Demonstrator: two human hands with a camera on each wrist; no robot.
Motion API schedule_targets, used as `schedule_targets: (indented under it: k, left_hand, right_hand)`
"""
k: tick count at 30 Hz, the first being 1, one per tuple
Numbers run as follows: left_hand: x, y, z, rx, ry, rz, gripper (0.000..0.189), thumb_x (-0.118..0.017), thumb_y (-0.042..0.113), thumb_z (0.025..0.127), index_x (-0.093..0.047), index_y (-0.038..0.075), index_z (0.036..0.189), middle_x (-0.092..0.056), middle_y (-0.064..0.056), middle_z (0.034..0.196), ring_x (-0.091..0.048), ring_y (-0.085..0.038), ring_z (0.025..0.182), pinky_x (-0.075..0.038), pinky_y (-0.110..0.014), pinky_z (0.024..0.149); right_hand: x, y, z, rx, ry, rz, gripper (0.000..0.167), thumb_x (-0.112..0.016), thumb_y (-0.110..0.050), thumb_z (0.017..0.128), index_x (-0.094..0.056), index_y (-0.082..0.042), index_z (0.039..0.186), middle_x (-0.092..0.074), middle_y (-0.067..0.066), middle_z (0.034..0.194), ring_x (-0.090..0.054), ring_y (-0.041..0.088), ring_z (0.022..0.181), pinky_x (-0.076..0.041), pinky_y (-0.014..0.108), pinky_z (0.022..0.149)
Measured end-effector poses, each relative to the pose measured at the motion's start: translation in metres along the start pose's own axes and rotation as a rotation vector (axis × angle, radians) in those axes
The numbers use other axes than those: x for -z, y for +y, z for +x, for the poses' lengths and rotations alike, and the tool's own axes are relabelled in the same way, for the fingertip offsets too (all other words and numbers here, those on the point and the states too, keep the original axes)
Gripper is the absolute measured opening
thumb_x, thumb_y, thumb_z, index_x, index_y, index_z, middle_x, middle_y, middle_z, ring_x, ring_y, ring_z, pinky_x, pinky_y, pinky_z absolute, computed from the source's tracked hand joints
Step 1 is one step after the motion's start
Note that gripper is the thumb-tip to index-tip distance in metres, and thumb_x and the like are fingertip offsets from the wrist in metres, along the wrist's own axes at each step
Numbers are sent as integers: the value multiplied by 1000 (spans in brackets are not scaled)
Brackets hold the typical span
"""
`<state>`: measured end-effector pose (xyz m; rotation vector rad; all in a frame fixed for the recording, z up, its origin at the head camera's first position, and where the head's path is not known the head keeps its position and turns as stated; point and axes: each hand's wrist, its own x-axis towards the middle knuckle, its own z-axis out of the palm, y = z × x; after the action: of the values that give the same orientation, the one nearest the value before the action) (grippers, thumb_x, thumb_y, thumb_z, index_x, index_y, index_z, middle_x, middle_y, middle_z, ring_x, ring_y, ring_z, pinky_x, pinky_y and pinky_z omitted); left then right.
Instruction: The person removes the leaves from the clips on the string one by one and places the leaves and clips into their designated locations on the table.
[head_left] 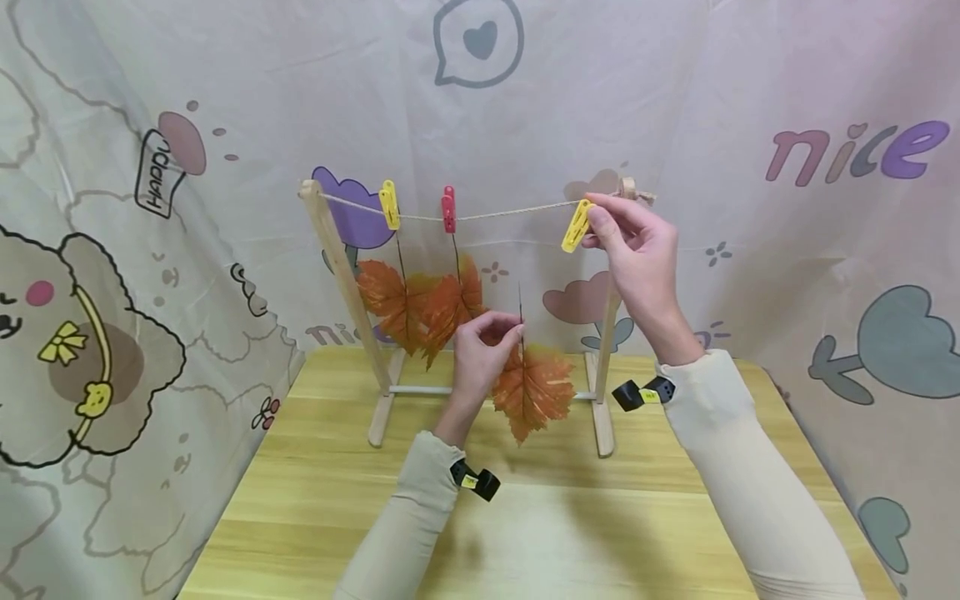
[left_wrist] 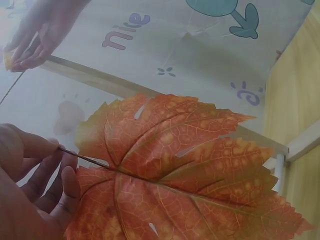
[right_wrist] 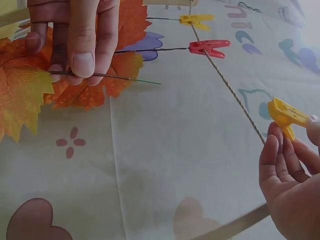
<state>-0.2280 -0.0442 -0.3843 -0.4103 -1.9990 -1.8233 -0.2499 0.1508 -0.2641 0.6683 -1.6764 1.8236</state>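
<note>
My left hand [head_left: 486, 354] pinches the thin dark stem of an orange artificial maple leaf [head_left: 534, 392], which hangs below the fingers with the stem tip pointing up. The same leaf [left_wrist: 180, 175] fills much of the left wrist view. My right hand [head_left: 637, 254] holds a yellow clothespin [head_left: 577, 225] between thumb and fingers, close by the right part of the string [head_left: 517, 212]. In the right wrist view this clothespin [right_wrist: 285, 115] is beside the string. Further left, a yellow clothespin [head_left: 389, 205] and a red clothespin [head_left: 448, 209] grip the string, each with a leaf hanging under it.
The string runs between two wooden posts, the left post [head_left: 341, 279] and the right post [head_left: 607, 333]. A white crossbar [head_left: 420, 390] joins them low down. The stand rests on a wooden table [head_left: 540, 517], with a printed cloth [head_left: 675, 75] behind it.
</note>
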Motion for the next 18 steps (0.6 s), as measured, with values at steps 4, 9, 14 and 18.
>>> schedule_targets:
  k: [4, 9, 14, 18]
  left_hand:
    - [1, 18, -6, 8, -13, -20, 10, -75, -6, 89, -73, -13, 96, -72, -28, 90, -63, -36, 74, -47, -19, 64]
    - [-1, 19, -11, 22, -33, -39, 11, -74, -6, 90, -72, -14, 96, -71, -29, 90, -65, -39, 75, -49, -19, 65]
    - [-5, -9, -11, 56, -30, -41, 11, -73, -7, 90, -73, -14, 98, -71, -29, 92, -64, -45, 79, -48, -18, 65]
    - [-6, -22, -14, 61, -13, -39, 10, -77, -3, 89, -76, -8, 97, -73, -24, 91, -65, -36, 77, -48, -19, 65]
  right_hand:
    - [6, 0, -7, -28, -14, 1, 27, -68, -5, 99, -69, 9, 122, -69, 15, 105, -68, 21, 84, -58, 25, 79]
    - [14, 2, -15, -61, -7, -42, 28, -68, -8, 99, -70, 7, 123, -71, 14, 107, -69, 20, 81, -58, 25, 79]
    - [20, 8, -25, -103, -9, -83, 29, -68, -9, 99, -70, 5, 124, -71, 14, 111, -69, 20, 84, -58, 25, 80]
    - [23, 11, -34, -123, -13, -86, 30, -68, -8, 99, -68, 6, 125, -70, 14, 112, -70, 19, 89, -58, 26, 81]
